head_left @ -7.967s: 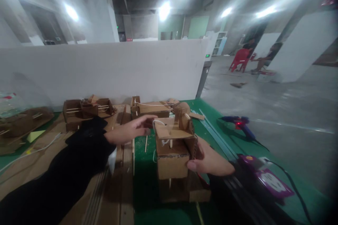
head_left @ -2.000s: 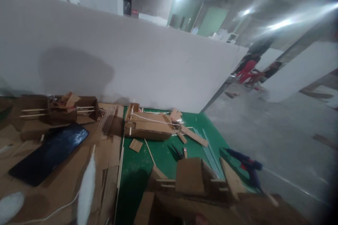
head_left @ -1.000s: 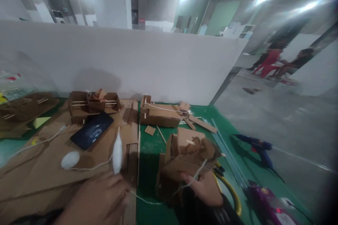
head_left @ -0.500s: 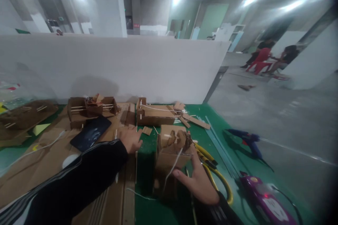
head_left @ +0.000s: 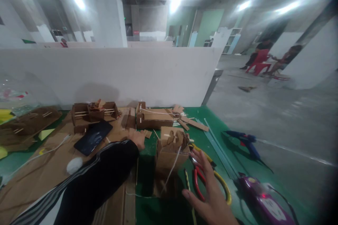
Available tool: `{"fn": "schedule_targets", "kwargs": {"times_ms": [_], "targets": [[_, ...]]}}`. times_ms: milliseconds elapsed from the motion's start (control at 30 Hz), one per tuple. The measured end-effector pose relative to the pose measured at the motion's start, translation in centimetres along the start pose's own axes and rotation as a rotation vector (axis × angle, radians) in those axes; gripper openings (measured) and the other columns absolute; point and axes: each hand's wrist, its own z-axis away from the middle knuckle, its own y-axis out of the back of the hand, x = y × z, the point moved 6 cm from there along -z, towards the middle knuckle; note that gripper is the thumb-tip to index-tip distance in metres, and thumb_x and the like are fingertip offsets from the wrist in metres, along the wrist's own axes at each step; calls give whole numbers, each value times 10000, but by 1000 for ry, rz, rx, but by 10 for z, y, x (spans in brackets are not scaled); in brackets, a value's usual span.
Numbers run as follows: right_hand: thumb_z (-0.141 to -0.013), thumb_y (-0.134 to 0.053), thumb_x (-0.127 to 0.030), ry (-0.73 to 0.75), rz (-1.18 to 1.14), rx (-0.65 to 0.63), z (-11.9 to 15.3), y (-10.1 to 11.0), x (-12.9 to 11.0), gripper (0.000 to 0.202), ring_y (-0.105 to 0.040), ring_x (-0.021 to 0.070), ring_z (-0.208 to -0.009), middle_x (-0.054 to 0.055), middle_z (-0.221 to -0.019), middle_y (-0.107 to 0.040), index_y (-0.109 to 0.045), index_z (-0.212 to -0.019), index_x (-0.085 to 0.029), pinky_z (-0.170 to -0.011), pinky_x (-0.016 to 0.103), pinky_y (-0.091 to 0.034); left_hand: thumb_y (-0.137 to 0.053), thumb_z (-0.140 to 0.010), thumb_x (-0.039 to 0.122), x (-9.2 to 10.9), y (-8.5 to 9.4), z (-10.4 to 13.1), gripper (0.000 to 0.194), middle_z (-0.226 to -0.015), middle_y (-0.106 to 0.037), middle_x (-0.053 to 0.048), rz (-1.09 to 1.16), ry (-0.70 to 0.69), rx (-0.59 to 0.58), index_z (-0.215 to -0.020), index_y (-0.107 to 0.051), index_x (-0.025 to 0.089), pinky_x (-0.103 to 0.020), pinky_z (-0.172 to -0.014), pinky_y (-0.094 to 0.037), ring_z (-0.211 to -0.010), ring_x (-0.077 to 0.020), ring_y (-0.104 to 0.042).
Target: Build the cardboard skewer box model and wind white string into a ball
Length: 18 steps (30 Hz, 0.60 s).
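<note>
A tall cardboard box [head_left: 171, 158] stands in front of me, with torn cardboard on top and a white string [head_left: 174, 165] hanging down its side. Just right of it, my right hand [head_left: 208, 190] is open, thumb and fingers spread, with nothing held. Beneath and beside that hand lie red-handled pliers [head_left: 198, 182], yellow-handled pliers [head_left: 223, 184] and a thin patterned stick [head_left: 188, 182]. My left hand [head_left: 137, 139] reaches forward with curled fingers at a small cardboard piece [head_left: 147, 134]; the fingertips are partly hidden.
A dark tablet-like slab [head_left: 93, 137] and a white ball [head_left: 74, 165] lie on cardboard sheets at left. Cardboard assemblies [head_left: 155, 118] line the white partition [head_left: 137, 74]. At right are a blue glue gun [head_left: 245, 142] and a purple power strip [head_left: 261, 197]. People sit far off.
My right hand has come away from the box, down and to the right, uncovering the red-handled pliers. My left hand has moved right to the small cardboard piece. The view has shifted slightly.
</note>
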Motion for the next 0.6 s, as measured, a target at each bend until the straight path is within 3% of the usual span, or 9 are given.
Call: {"fn": "schedule_targets", "kwargs": {"times_ms": [233,367,467,600], "targets": [[-897,-622,-405,-1,-52,46,6,6,-5,931,-368,368,-1404,146,-1574,-275,18,-1567,-313,-1100,642,-346,-611,-949,314,1,0,1,344,-1234,-611,-104,76,9,-12,-1252,-571,156,-452,-880,-553,-1050,-245,-636],[-894,-628,-404,6,-73,95,13,15,-10,916,-403,379,-1381,148,-1556,-311,-15,-1569,-318,-1082,648,-367,-608,-951,321,-4,15,16,299,-1164,-640,-89,193,-70,2,-1195,-600,148,-417,-840,-565,-984,-224,-654],[-905,-611,-384,62,-143,209,22,26,-20,816,-434,379,-1358,148,-1518,-371,-134,-1562,-302,-1077,622,-391,-593,-959,335,-15,45,42,241,-1067,-664,-71,306,-167,58,-1092,-634,137,-390,-810,-561,-909,-196,-657],[-923,-577,-243,142,-207,489,42,37,-53,508,-563,347,-1220,128,-1293,-575,-455,-1413,-296,-996,555,-489,-574,-932,268,-37,108,98,126,-913,-633,-24,485,-304,222,-941,-606,146,-344,-790,-502,-842,-174,-607]]}}
